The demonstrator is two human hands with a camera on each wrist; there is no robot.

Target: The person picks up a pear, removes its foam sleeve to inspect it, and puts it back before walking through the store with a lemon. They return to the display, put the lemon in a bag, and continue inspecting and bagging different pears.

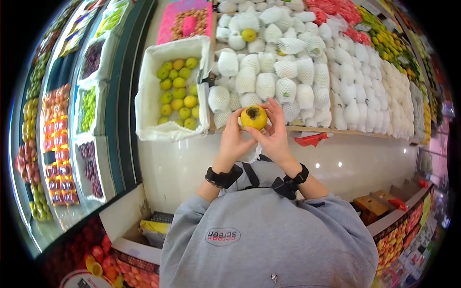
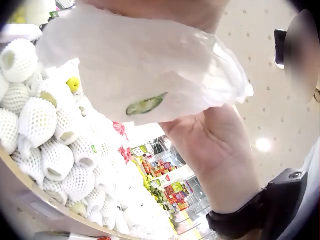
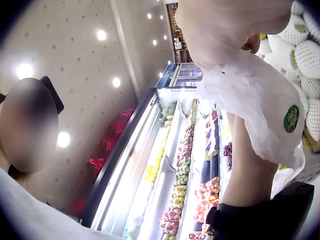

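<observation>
A yellow-orange persimmon [image 1: 258,124], its dark calyx facing up, is held between both hands in front of the chest. My left hand [image 1: 234,140] grips its left side with curled fingers. The right hand [image 1: 275,130] holds it from the right, with fingers round the far side and thumb at the near side. Below the hands hangs a thin, crumpled white wrapper [image 2: 125,60] with a green oval sticker [image 2: 146,105]. In the right wrist view the same wrapper [image 3: 255,100] drapes under the right hand, which hides most of the persimmon.
Ahead, a display holds rows of fruit in white foam nets [image 1: 266,85]. To its left stands a white-lined crate [image 1: 150,105] of yellow-green fruit, with a pink tray [image 1: 168,24] behind. A refrigerated shelf [image 1: 129,86] runs along the left. A red bag [image 1: 311,139] hangs at the display's front edge.
</observation>
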